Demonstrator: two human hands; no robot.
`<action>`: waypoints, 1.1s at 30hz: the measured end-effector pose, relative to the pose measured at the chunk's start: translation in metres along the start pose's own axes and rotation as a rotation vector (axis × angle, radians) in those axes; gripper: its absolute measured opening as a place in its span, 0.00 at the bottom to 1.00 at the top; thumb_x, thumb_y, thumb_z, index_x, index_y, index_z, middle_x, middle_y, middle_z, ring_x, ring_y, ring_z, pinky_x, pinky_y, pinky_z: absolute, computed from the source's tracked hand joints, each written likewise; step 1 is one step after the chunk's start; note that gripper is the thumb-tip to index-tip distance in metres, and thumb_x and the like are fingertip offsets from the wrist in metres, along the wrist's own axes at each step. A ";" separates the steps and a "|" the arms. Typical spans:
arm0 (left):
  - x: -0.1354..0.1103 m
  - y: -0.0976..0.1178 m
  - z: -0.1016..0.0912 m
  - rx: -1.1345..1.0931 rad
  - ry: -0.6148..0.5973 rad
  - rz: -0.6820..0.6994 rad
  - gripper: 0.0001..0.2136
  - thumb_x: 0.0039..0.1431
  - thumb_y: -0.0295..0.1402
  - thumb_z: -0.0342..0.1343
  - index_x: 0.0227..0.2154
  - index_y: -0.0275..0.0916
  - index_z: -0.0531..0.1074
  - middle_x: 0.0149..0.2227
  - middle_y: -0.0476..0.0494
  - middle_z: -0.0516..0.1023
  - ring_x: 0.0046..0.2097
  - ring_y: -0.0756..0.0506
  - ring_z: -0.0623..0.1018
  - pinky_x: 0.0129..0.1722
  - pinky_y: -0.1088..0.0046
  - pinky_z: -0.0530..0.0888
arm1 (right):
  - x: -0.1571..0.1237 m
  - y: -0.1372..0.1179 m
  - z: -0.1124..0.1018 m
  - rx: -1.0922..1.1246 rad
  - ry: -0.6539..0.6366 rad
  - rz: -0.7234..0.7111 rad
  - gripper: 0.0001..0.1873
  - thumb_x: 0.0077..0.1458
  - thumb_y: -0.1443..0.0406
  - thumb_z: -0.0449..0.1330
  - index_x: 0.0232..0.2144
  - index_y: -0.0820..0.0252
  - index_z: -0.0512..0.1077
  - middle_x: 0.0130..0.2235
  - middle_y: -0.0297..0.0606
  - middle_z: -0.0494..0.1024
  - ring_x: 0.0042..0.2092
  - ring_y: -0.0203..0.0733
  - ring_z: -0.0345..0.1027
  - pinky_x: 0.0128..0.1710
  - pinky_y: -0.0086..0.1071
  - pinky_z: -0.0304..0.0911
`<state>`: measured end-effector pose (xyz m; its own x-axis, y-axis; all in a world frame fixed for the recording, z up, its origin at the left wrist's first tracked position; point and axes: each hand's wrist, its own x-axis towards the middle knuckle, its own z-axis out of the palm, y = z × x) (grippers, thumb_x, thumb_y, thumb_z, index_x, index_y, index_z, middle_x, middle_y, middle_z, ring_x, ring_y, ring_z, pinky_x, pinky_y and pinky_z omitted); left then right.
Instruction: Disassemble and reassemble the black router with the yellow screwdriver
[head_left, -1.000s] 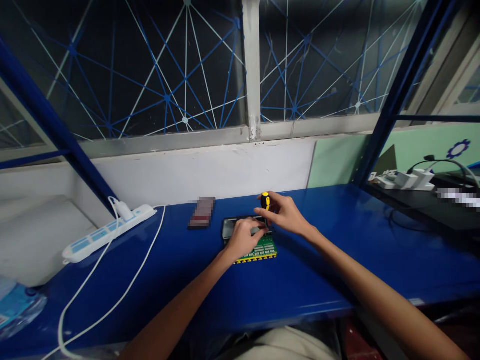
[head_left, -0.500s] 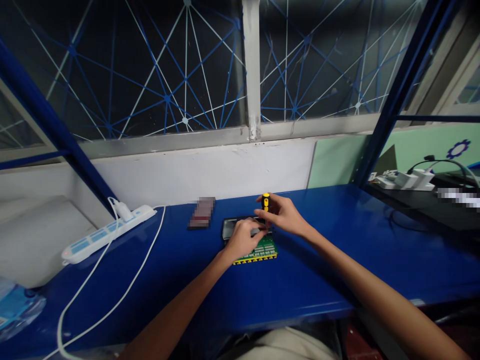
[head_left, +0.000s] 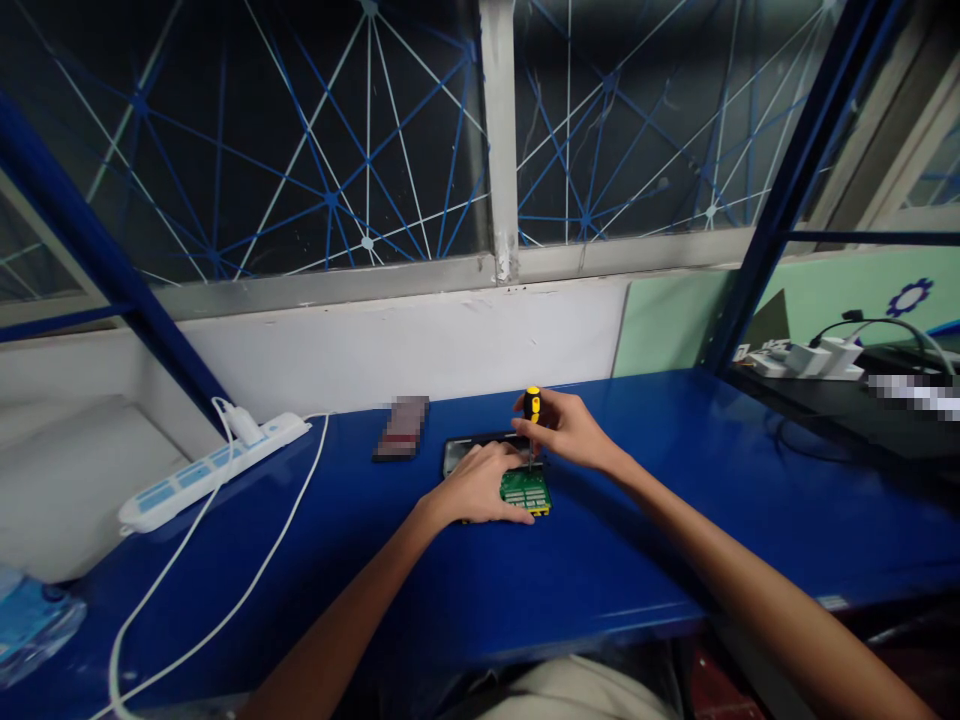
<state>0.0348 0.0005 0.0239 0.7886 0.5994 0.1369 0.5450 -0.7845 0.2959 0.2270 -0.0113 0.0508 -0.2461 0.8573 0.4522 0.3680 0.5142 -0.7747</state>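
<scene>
Power strip (head_left: 214, 475) at lower left, phone (head_left: 403, 428) left of centre, and here's the left hand (head_left: 480, 484), grip spread over the green circuit board (head_left: 526, 495) below centre! Upright at the board's right side, a yellow-and-black screwdriver (head_left: 533, 404), pinched by the right hand (head_left: 568, 430).

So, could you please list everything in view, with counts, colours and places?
Table: 1, blue, centre
Screwdriver: 1, yellow and black, upright at the circuit board
Circuit board: 1, green with yellow edge, centre
Casing: 1, black and grey, behind circuit board
Flat item: 1, dark, partly blurred, left of casing
Power strip: 1, white and blue, left
Packet: 1, blue and clear, far left
Plug adapters: at least 2, white, right
Window panes: at least 2, dark, behind
Left hand: 1, bare, over circuit board
Right hand: 1, bare, holding screwdriver
</scene>
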 end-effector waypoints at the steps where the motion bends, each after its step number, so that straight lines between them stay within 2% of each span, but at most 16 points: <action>1: 0.001 0.000 0.000 0.006 0.002 -0.002 0.35 0.43 0.50 0.66 0.55 0.45 0.68 0.53 0.40 0.71 0.55 0.34 0.69 0.54 0.57 0.65 | 0.000 0.000 0.000 -0.004 0.002 -0.002 0.13 0.55 0.58 0.59 0.39 0.60 0.69 0.28 0.34 0.75 0.24 0.37 0.70 0.26 0.31 0.63; 7: 0.000 -0.002 0.000 -0.004 0.035 0.002 0.36 0.44 0.50 0.66 0.57 0.47 0.66 0.54 0.41 0.71 0.56 0.34 0.69 0.55 0.56 0.65 | 0.000 0.001 -0.001 -0.021 0.003 -0.010 0.15 0.55 0.58 0.59 0.42 0.60 0.69 0.29 0.34 0.74 0.24 0.36 0.70 0.25 0.30 0.63; 10: 0.001 -0.004 0.002 -0.082 0.101 -0.004 0.31 0.49 0.51 0.63 0.55 0.47 0.68 0.54 0.41 0.71 0.55 0.36 0.70 0.55 0.58 0.65 | 0.001 0.004 -0.001 -0.062 0.028 -0.032 0.15 0.55 0.58 0.59 0.43 0.59 0.69 0.29 0.34 0.74 0.26 0.36 0.69 0.26 0.30 0.62; 13: 0.005 -0.003 0.004 -0.204 0.211 0.000 0.18 0.59 0.42 0.56 0.51 0.43 0.72 0.52 0.42 0.74 0.53 0.41 0.73 0.54 0.65 0.67 | 0.001 0.007 0.000 -0.092 0.041 -0.049 0.16 0.56 0.58 0.59 0.43 0.60 0.70 0.29 0.34 0.74 0.26 0.36 0.67 0.26 0.29 0.60; 15: 0.009 -0.001 0.006 -0.251 0.269 0.012 0.13 0.62 0.35 0.54 0.48 0.42 0.74 0.49 0.43 0.76 0.52 0.43 0.74 0.53 0.68 0.67 | 0.001 0.008 0.000 -0.097 0.031 -0.050 0.16 0.56 0.57 0.58 0.44 0.60 0.70 0.27 0.33 0.74 0.26 0.36 0.67 0.26 0.29 0.59; 21: 0.018 0.002 0.011 -0.252 0.330 -0.020 0.08 0.62 0.29 0.52 0.38 0.40 0.77 0.39 0.46 0.81 0.43 0.45 0.78 0.44 0.72 0.72 | 0.000 0.008 0.001 -0.112 0.009 -0.019 0.18 0.56 0.56 0.58 0.44 0.63 0.71 0.25 0.33 0.73 0.25 0.36 0.65 0.25 0.30 0.57; 24: 0.020 0.001 0.014 -0.168 0.373 -0.067 0.08 0.59 0.25 0.55 0.35 0.42 0.78 0.38 0.48 0.81 0.42 0.45 0.79 0.45 0.70 0.71 | 0.001 0.008 0.002 -0.112 0.010 -0.020 0.19 0.56 0.55 0.58 0.43 0.64 0.72 0.25 0.34 0.73 0.26 0.36 0.65 0.26 0.30 0.57; 29: 0.020 0.002 0.015 -0.081 0.402 -0.098 0.06 0.59 0.29 0.57 0.35 0.43 0.79 0.38 0.48 0.82 0.42 0.44 0.79 0.45 0.69 0.71 | 0.001 0.008 0.002 -0.129 0.038 0.006 0.20 0.55 0.54 0.59 0.42 0.63 0.73 0.25 0.34 0.72 0.26 0.36 0.63 0.26 0.31 0.56; 33: 0.022 0.001 0.010 -0.056 0.358 -0.101 0.08 0.61 0.34 0.55 0.35 0.42 0.79 0.36 0.46 0.81 0.40 0.44 0.79 0.41 0.70 0.70 | 0.001 0.008 0.003 -0.113 0.049 0.038 0.19 0.54 0.55 0.59 0.40 0.64 0.73 0.25 0.36 0.73 0.27 0.37 0.64 0.25 0.31 0.57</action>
<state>0.0557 0.0114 0.0175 0.5768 0.6984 0.4237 0.5905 -0.7149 0.3745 0.2274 -0.0066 0.0435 -0.1864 0.8751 0.4467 0.4757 0.4782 -0.7383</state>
